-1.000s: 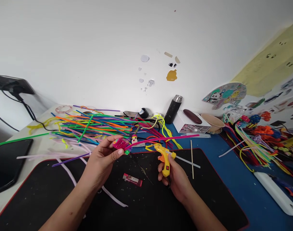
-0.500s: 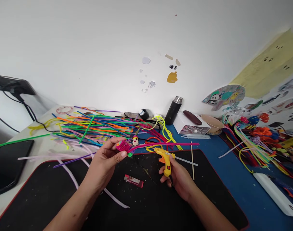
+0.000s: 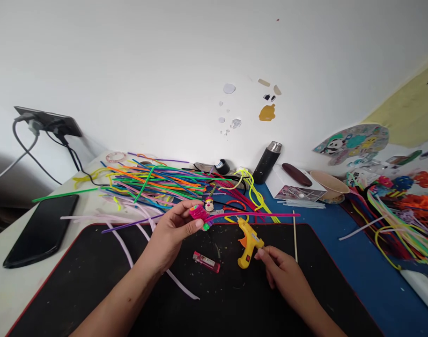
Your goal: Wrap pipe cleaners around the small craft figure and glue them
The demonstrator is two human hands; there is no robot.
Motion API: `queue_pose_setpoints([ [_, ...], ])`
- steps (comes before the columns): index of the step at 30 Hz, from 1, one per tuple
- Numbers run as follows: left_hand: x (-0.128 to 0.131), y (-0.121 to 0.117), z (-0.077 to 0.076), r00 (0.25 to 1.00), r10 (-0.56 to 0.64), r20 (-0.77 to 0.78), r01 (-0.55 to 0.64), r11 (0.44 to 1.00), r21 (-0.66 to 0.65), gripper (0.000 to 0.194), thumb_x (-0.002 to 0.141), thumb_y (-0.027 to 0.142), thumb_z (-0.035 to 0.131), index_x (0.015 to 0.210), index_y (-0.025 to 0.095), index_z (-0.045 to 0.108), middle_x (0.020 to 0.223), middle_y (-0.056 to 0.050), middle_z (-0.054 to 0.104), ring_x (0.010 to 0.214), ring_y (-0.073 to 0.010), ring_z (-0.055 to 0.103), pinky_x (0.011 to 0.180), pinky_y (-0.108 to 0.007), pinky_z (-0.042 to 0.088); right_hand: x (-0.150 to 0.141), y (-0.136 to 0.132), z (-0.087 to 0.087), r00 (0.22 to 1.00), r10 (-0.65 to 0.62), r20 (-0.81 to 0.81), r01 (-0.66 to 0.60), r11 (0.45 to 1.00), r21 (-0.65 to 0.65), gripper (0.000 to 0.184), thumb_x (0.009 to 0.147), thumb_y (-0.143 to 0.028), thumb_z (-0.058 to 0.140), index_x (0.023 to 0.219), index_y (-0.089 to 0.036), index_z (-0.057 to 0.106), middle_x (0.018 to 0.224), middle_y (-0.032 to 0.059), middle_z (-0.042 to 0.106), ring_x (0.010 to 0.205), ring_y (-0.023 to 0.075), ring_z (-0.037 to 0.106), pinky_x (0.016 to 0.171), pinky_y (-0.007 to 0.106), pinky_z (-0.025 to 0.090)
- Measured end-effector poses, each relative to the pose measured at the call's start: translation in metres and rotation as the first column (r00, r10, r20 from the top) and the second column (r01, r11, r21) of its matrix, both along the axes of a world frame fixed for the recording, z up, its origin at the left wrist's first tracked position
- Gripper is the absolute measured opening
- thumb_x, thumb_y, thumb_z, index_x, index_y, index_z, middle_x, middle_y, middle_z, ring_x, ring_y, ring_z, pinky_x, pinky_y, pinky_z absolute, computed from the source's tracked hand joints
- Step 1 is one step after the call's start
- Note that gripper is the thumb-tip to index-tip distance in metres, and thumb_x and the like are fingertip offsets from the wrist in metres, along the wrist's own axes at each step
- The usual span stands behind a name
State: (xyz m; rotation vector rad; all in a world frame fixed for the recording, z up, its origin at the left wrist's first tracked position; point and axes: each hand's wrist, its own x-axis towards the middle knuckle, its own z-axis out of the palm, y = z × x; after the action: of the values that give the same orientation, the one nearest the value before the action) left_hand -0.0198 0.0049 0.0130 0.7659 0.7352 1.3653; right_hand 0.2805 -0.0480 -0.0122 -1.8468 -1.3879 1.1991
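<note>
The left hand pinches a pink fuzzy piece above the far edge of the black mat, its long stem pointing right. The right hand has thumb and fingertips at the rear of the yellow glue gun; whether they grip it is unclear. Along the back edge of the bench are a black bottle, a white box with a brown case on top, and a beige bowl; their contents cannot be made out.

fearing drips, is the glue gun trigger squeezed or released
Released: no finger touches the orange trigger; the right hand is at the rear of the glue gun.
</note>
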Motion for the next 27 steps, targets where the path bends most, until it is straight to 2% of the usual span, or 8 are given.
queue_pose_setpoints([
  [3,0.001,0.0,-0.001,1.0,-0.018,-0.017,0.018,1.0,-0.004,0.036,0.069,0.027,0.099,0.102,0.024,0.084,0.095,-0.005,0.08,0.084,-0.02,0.073,0.081,-0.031,0.057,-0.008,-0.008,0.01,0.999,-0.022,-0.026,0.024,0.995,0.095,0.055,0.09,-0.074,0.062,0.087,-0.02,0.073,0.042,-0.0084,0.048,0.039,0.0149,0.048,0.047,0.026,0.037],
  [7,0.003,0.0,-0.003,0.992,-0.059,-0.114,0.058,0.998,-0.016,0.035,0.07,0.026,0.098,0.102,0.022,0.083,0.095,-0.005,0.08,0.086,-0.0213,0.073,0.079,-0.031,0.057,-0.038,-0.016,0.029,0.993,0.119,-0.015,-0.108,0.937,0.332,0.044,0.1,-0.058,0.062,0.08,-0.021,0.076,0.05,-0.0007,0.064,0.049,0.018,0.06,0.053,0.028,0.046],
  [12,0.004,0.002,-0.005,0.975,-0.113,-0.191,0.113,0.994,-0.011,0.038,0.071,0.027,0.097,0.104,0.022,0.081,0.099,-0.006,0.082,0.095,-0.0243,0.075,0.089,-0.036,0.058,-0.078,-0.012,0.055,0.961,0.249,0.118,-0.258,0.666,0.7,0.021,0.101,-0.026,0.064,0.088,-0.023,0.08,0.069,0.0025,0.077,0.06,0.0182,0.071,0.062,0.028,0.054],
  [14,0.004,0.003,-0.006,0.971,-0.121,-0.206,0.124,0.992,-0.001,0.038,0.072,0.028,0.097,0.106,0.022,0.081,0.1,-0.007,0.082,0.097,-0.0251,0.075,0.091,-0.037,0.058,-0.086,-0.003,0.061,0.959,0.242,0.145,-0.265,0.599,0.756,0.019,0.101,-0.021,0.063,0.092,-0.023,0.08,0.076,0.0042,0.079,0.065,0.0197,0.073,0.065,0.03,0.055],
  [16,0.003,0.003,-0.006,0.967,-0.129,-0.221,0.133,0.991,0.007,0.037,0.074,0.029,0.096,0.107,0.022,0.081,0.101,-0.008,0.082,0.099,-0.0252,0.075,0.093,-0.037,0.057,-0.09,0.008,0.061,0.957,0.229,0.177,-0.279,0.567,0.775,0.016,0.101,-0.021,0.064,0.097,-0.023,0.079,0.083,0.0057,0.08,0.071,0.0207,0.074,0.069,0.031,0.056],
  [20,0.001,0.002,-0.005,0.959,-0.151,-0.242,0.157,0.988,0.004,0.04,0.073,0.028,0.096,0.109,0.022,0.081,0.103,-0.007,0.082,0.099,-0.0239,0.074,0.092,-0.034,0.057,-0.09,0.03,0.048,0.948,0.219,0.232,-0.316,0.547,0.775,0.013,0.101,-0.027,0.068,0.108,-0.024,0.078,0.098,0.0085,0.08,0.091,0.0253,0.075,0.082,0.037,0.059],
  [23,0.0,0.001,-0.002,0.954,-0.197,-0.227,0.205,0.979,0.014,0.039,0.074,0.029,0.096,0.11,0.022,0.081,0.102,-0.007,0.082,0.096,-0.0231,0.075,0.089,-0.033,0.057,-0.089,0.037,0.039,0.936,0.224,0.272,-0.352,0.565,0.746,0.016,0.101,-0.03,0.069,0.115,-0.025,0.077,0.111,0.0101,0.08,0.105,0.0279,0.075,0.093,0.042,0.058],
  [27,-0.002,0.0,0.0,0.959,-0.207,-0.192,0.216,0.976,0.027,0.037,0.079,0.027,0.093,0.114,0.023,0.082,0.105,-0.008,0.082,0.096,-0.0228,0.074,0.092,-0.035,0.057,-0.093,0.041,0.036,0.94,0.246,0.237,-0.34,0.61,0.716,0.016,0.102,-0.03,0.068,0.114,-0.024,0.076,0.111,0.0098,0.079,0.105,0.0267,0.075,0.094,0.04,0.057],
])
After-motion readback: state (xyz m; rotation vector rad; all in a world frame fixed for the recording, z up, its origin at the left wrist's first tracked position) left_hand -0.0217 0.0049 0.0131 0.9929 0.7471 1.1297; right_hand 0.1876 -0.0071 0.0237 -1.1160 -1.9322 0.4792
